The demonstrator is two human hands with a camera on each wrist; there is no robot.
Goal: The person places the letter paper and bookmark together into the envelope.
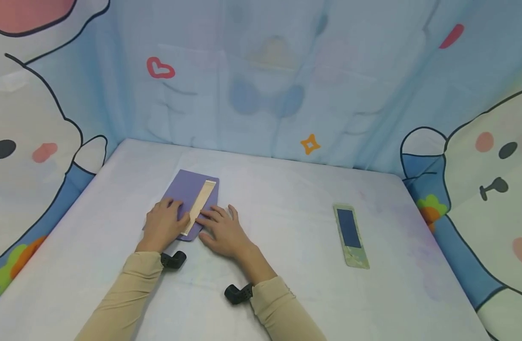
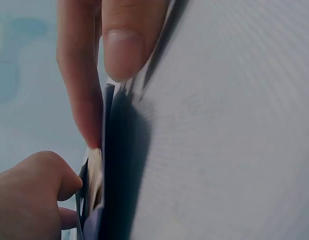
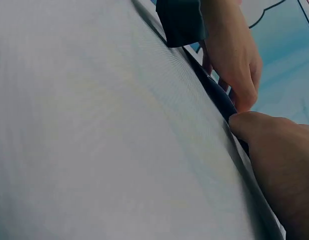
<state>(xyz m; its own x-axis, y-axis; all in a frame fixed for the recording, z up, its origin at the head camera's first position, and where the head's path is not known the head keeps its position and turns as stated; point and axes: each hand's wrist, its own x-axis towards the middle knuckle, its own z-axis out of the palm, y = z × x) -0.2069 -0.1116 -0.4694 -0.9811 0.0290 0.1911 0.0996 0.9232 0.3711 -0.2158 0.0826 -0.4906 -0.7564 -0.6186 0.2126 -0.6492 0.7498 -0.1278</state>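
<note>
A flat purple paper-like piece lies on the table, left of the middle. Along it runs a narrow cream strip, set at a slant. My left hand rests on its left side, fingers on the purple surface and thumb at the strip. From the other side, my right hand touches the piece near the strip with its fingertips. Edge-on in the left wrist view, the purple layers show cream between them. In the right wrist view both hands meet at a dark edge, and most fingertips are hidden.
To the right lies a narrow pale green rectangular item with a dark blue panel. A white cloth covers the table. Behind it and at both sides hangs a light blue curtain printed with cartoon figures. Each wrist wears a black camera.
</note>
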